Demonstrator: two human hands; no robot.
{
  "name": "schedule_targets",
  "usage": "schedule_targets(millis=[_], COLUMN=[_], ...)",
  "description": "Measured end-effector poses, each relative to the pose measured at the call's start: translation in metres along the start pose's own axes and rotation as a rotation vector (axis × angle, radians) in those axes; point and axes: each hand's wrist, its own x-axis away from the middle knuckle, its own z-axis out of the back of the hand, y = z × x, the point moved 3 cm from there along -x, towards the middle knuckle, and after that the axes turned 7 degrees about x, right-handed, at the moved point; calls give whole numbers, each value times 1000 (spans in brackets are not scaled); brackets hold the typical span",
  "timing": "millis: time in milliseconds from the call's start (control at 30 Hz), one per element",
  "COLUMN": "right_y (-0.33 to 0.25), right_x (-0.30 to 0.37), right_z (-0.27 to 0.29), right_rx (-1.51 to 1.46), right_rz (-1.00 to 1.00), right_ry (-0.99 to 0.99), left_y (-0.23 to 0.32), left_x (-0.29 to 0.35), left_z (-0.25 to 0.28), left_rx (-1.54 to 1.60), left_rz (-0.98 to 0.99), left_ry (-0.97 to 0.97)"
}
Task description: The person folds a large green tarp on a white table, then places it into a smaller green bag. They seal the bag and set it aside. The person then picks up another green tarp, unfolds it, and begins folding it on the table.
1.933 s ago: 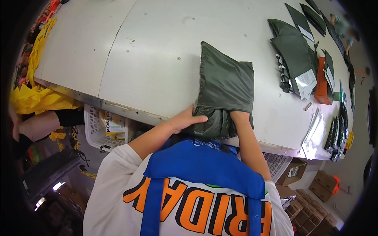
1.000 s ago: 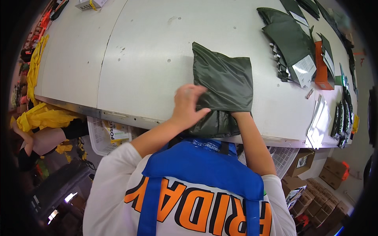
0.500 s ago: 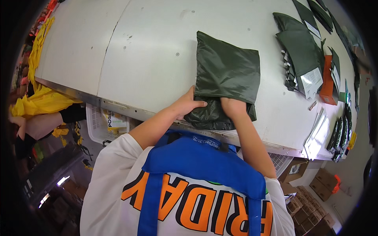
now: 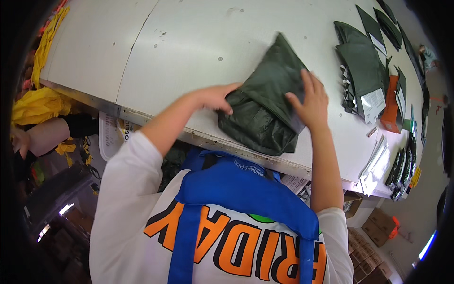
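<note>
On the white table in front of me lies a dark green pouch (image 4: 273,78), turned at an angle, its pointed far corner up. Its near part bulges, with creased shiny green fabric (image 4: 255,124) showing below the opening edge. At its left edge, my left hand (image 4: 215,98) has thumb and fingers apart, touching the fabric. My right hand (image 4: 312,99) rests against the right edge with its fingers spread. Both hands are slightly blurred, and the left fingertips are partly hidden by the pouch.
Stacked green pouches with white labels (image 4: 362,71) lie at the right, beside an orange box (image 4: 390,106) and white sheets (image 4: 376,163). Yellow fabric (image 4: 38,106) hangs at the left table end, near another person's hand (image 4: 20,141). A white crate (image 4: 109,137) stands below the table edge.
My right hand has come out of the pouch opening and moved to its right edge. The pouch has turned clockwise, and my left hand has shifted up and left.
</note>
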Motion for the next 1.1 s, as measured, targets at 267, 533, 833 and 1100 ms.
schedule_targets(millis=[267, 533, 833, 1100], right_y=[41, 24, 6, -2], right_x=[109, 13, 27, 49], right_z=[-1, -40, -25, -6], right_rx=[225, -592, -1161, -1067], right_rz=[-417, -377, -438, -363], right_ry=[-780, -376, -316, -195], left_y=[12, -8, 15, 6], left_x=[-11, -37, -53, -61], left_z=[-9, -54, -70, -99], left_rx=[-363, -297, 34, 123], left_rz=[-473, -391, -383, -240], left_ry=[824, 650, 487, 301])
